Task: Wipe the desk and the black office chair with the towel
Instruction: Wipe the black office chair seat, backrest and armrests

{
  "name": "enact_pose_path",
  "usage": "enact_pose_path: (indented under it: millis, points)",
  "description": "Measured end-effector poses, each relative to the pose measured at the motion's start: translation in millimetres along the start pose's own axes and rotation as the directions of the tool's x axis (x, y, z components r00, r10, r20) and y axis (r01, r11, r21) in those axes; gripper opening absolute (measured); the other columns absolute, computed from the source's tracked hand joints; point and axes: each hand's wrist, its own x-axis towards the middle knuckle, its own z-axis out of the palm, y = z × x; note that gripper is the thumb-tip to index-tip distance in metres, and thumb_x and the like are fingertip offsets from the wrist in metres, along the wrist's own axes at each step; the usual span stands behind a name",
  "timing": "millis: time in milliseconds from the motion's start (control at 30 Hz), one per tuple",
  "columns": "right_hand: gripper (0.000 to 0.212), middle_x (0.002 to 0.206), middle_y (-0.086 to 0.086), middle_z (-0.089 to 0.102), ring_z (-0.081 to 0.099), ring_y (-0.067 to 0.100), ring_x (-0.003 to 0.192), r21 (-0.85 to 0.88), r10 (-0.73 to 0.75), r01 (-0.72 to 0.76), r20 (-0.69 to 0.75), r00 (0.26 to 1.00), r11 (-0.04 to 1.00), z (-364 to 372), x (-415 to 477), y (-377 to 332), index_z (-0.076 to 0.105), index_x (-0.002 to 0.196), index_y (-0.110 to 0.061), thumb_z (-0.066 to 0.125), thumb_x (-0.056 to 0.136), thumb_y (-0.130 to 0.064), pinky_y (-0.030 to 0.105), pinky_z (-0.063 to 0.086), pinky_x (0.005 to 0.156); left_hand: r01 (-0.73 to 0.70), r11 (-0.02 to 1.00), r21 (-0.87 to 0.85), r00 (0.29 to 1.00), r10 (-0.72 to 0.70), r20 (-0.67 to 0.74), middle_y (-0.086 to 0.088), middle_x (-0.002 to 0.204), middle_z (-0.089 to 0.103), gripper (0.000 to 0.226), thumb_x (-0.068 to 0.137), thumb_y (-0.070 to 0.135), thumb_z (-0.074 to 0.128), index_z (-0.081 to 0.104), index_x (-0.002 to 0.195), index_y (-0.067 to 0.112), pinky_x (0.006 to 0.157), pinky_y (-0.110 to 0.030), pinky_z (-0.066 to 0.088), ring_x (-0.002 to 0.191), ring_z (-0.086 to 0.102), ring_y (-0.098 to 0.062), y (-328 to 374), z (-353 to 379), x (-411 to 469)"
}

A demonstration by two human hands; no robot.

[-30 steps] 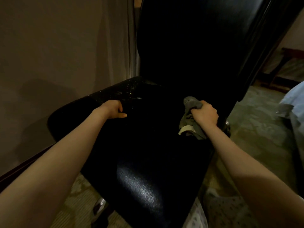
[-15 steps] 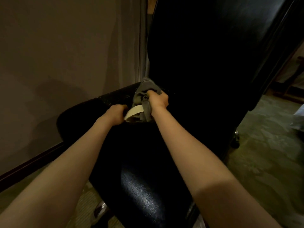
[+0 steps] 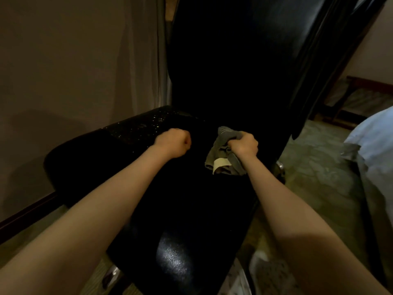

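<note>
As we look down over it, the black office chair (image 3: 191, 209) fills the middle of the view. Its tall backrest (image 3: 234, 60) rises dark ahead of us, and its glossy seat (image 3: 212, 213) spreads below, with a bright sheen on the front edge nearest us. A plain beige wall (image 3: 63, 60) stands to our left, with a dark baseboard (image 3: 27, 211) along its foot. Patterned greenish carpet (image 3: 314, 167) lies under and to the right of the chair, and pale bedding (image 3: 374, 141) shows at the right edge.

Our two bare forearms reach forward over the seat, the left (image 3: 106, 209) from the lower left corner and the right (image 3: 297, 220) from the lower right.

The towel (image 3: 225, 158), grey-green and crumpled, sits on the rear right part of the seat, just in front of the backrest. Our right hand (image 3: 244, 143) grasps it in a closed fist. A bunch of cloth sticks out beyond the knuckles and the rest trails loose on the seat toward us, where a pale label (image 3: 221, 163) shows.

Our left hand (image 3: 174, 142) is clenched into a fist with nothing in it, on or just over the seat, beside the towel but apart from it; we cannot tell whether it touches the leather. Just beyond it, light specks (image 3: 148, 126) dot the rear left of the seat. A chrome part of the chair base (image 3: 280, 167) glints by the right edge of the seat.
</note>
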Motion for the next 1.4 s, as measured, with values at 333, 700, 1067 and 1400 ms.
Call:
enact_pose_path:
  millis: [333, 700, 1067, 1400]
  points:
    - [0.03, 0.119, 0.022, 0.057, 0.054, 0.04, 0.111, -0.585, 0.003, -0.07, -0.115, 0.993, 0.808, -78.0, 3.0, 43.6, 0.057, 0.118, -0.001, 0.054, 0.091, -0.014, 0.043, 0.047, 0.086, -0.05, 0.998, -0.025, 0.948, 0.055, 0.313, -0.012, 0.125, 0.052, 0.041, 0.091, 0.032, 0.059, 0.052, 0.124, 0.009, 0.097, -0.041, 0.044, 0.115, 0.051, -0.03, 59.6, 27.4, 15.4]
    - [0.029, 0.108, 0.019, 0.064, 0.057, 0.039, 0.104, -0.32, -0.217, 0.174, -0.103, 0.971, 0.931, -92.6, 1.2, 9.9, 0.064, 0.114, -0.012, 0.056, 0.086, -0.012, 0.036, 0.046, 0.081, -0.042, 0.994, 0.101, 0.997, 0.036, 0.061, -0.012, 0.116, 0.055, 0.028, 0.093, 0.018, 0.051, 0.058, 0.119, 0.012, 0.083, -0.04, 0.045, 0.105, 0.055, -0.031, 47.7, 11.7, 16.8]
    - [0.028, 0.117, 0.019, 0.058, 0.056, 0.039, 0.108, -0.697, -0.043, 0.03, -0.002, 0.999, 0.717, -83.4, 1.9, 41.0, 0.057, 0.116, 0.0, 0.052, 0.092, -0.012, 0.042, 0.047, 0.083, 0.013, 0.996, 0.085, 0.999, -0.017, 0.049, -0.018, 0.14, 0.034, 0.061, 0.089, 0.027, 0.06, 0.032, 0.142, 0.015, 0.104, -0.062, 0.022, 0.129, 0.032, -0.038, 44.3, 5.1, 17.2]
    - [0.032, 0.115, 0.019, 0.061, 0.058, 0.039, 0.108, -0.616, -0.271, 0.182, -0.054, 0.961, 0.766, -75.3, 7.5, -26.9, 0.061, 0.118, -0.011, 0.053, 0.088, -0.019, 0.04, 0.049, 0.083, 0.068, 0.996, 0.062, 0.986, -0.076, 0.148, -0.015, 0.133, 0.042, 0.044, 0.091, 0.019, 0.056, 0.045, 0.134, 0.014, 0.103, -0.054, 0.026, 0.125, 0.037, -0.035, 58.9, 13.5, 30.1]
